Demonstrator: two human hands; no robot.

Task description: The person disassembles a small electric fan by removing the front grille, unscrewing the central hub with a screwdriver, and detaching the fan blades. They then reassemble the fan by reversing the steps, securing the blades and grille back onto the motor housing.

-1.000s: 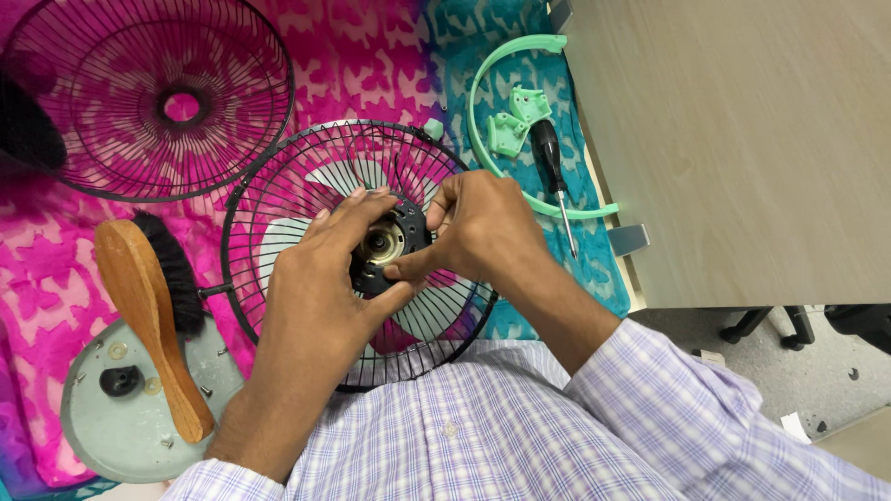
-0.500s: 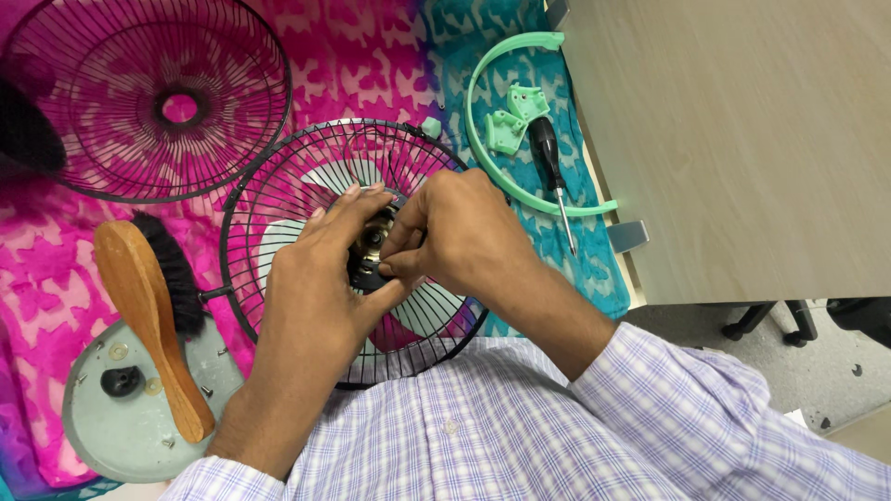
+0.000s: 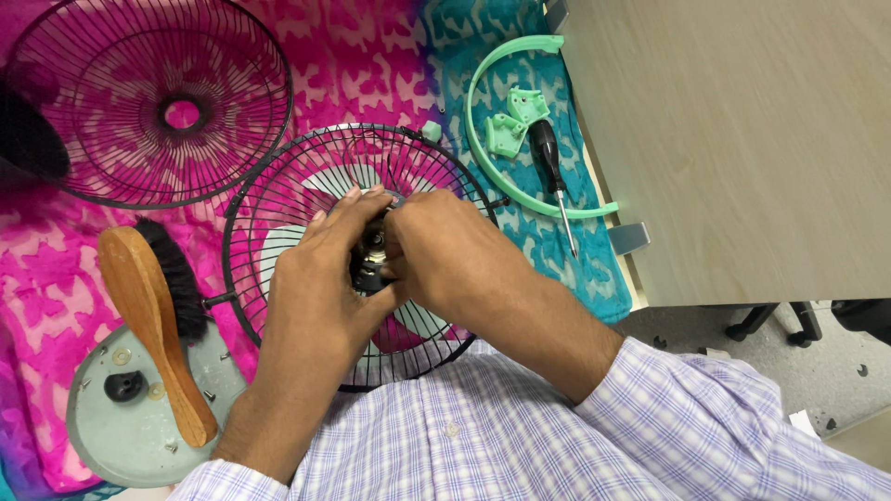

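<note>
Black wire fan guard [image 3: 278,199], pink-and-teal patterned cloth [image 3: 371,56], mint-green ring [image 3: 483,139], lilac checked sleeve [image 3: 705,417].

Wire fan guard [image 3: 278,199] lies centre on cloth [image 3: 371,65]; both hands meet over its hub [image 3: 371,260]. 2nd guard [image 3: 153,93] behind-left. Brush [image 3: 153,325] left of centre guard, resting partly on round base plate [image 3: 121,436]. Ring arc [image 3: 483,121] to the right, w/ brackets [image 3: 515,121] and screwdriver [image 3: 554,172] inside it. Desk [image 3: 742,139] far right.

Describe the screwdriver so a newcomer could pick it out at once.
Find the wooden tabletop on the right; beside its left edge lies a mint-green plastic arc on the teal cloth. The screwdriver lies across it: the only black-handled tool with a thin metal shaft.
</note>
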